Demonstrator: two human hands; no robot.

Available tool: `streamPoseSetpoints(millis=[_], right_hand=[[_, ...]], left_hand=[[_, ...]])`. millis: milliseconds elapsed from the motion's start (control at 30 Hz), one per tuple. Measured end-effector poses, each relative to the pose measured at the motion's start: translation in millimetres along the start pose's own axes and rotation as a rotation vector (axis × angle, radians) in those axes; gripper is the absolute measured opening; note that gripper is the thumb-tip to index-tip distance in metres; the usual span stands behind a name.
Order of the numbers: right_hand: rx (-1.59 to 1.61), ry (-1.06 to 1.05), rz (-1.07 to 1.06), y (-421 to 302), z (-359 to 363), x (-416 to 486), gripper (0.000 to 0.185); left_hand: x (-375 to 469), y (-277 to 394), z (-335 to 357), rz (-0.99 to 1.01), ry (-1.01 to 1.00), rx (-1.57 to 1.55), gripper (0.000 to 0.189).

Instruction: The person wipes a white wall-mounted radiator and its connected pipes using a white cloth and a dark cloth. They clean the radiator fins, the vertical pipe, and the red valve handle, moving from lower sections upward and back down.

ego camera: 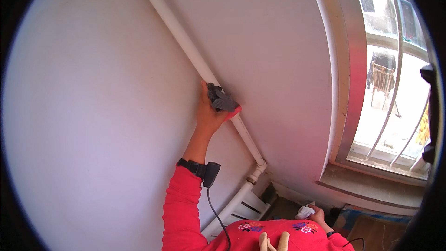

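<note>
My left hand (pixel 208 115) reaches up to a white pipe (pixel 181 45) that runs along the corner between two walls. It presses a dark grey cloth (pixel 223 101) around the pipe, and something red (pixel 234 112) shows at the cloth's lower edge. The fingers behind the cloth are partly hidden. Lower down on the right, my right hand (pixel 317 214) grips a crumpled white cloth or tissue (pixel 305 212) near the base of the wall.
Below the pipe's elbow (pixel 260 165), a white radiator (pixel 240 207) stands along the left wall. A barred window (pixel 386 111) and its sill (pixel 369 186) are to the right. A flat board or box (pixel 376 230) lies at lower right. A cable (pixel 214 209) hangs from my left wrist device (pixel 211 174).
</note>
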State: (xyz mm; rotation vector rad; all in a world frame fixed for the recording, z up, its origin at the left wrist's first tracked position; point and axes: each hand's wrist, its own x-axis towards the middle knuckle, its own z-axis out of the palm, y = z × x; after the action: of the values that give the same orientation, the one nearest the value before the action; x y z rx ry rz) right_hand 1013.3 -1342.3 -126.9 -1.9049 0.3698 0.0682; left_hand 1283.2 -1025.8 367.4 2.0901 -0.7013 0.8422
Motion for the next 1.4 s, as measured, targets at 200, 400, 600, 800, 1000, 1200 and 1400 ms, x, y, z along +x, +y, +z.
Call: streamPoseSetpoints(millis=[200,400,600,800,1000,1200,1400], right_hand=[[0.025,-0.049,0.022,-14,7,13,0.049],[-0.020,-0.082,0.027,-22,17,21,0.052],[0.023,-0.064,0.001,-22,17,22,0.053],[-0.032,-0.040,0.035,-19,12,15,0.054],[-0.027,-0.067,0.010,-9,13,19,0.049],[0.005,-0.009,0.010,-3,10,17,0.050],[0.026,0.045,-0.025,6,6,9,0.048]], left_hand=[[-2,27,-37,-0.332,-0.184,-0.268,0.095],[-6,27,-15,-0.281,0.055,-0.151,0.059],[11,33,-27,-0.164,0.292,-0.022,0.034],[37,36,-27,0.286,0.315,0.293,0.040],[11,23,-14,0.305,0.022,0.450,0.039],[8,17,-43,0.173,-0.232,0.505,0.039],[18,25,-56,0.243,0.090,0.383,0.039]])
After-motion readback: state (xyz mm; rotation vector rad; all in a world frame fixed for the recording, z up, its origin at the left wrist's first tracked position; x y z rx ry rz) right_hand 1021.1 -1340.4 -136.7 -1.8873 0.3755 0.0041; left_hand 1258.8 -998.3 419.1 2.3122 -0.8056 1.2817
